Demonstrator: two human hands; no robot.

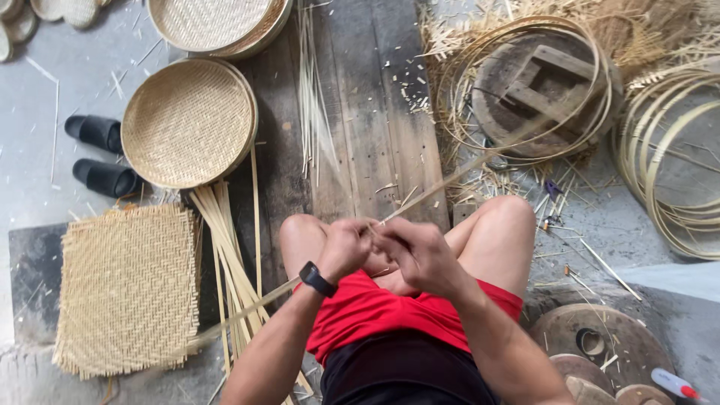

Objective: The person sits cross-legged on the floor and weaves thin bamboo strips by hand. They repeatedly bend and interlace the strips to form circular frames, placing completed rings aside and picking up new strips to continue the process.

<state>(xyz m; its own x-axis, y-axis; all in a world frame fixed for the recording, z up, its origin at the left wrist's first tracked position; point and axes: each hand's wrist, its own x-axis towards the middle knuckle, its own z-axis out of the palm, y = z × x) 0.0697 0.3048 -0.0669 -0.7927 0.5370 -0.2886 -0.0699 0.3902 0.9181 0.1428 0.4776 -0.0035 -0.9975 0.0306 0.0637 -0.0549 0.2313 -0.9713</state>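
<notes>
Both hands (pixel 386 244) pinch bamboo strip (pixel 450 184) above knees.

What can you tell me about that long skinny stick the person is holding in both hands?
The strip is long, thin, flat and pale tan, like split bamboo. It slants from lower left, near the square woven mat, up to the right toward the coiled hoops. The left hand and right hand pinch its middle above the knees. Its far end looks blurred.
</notes>
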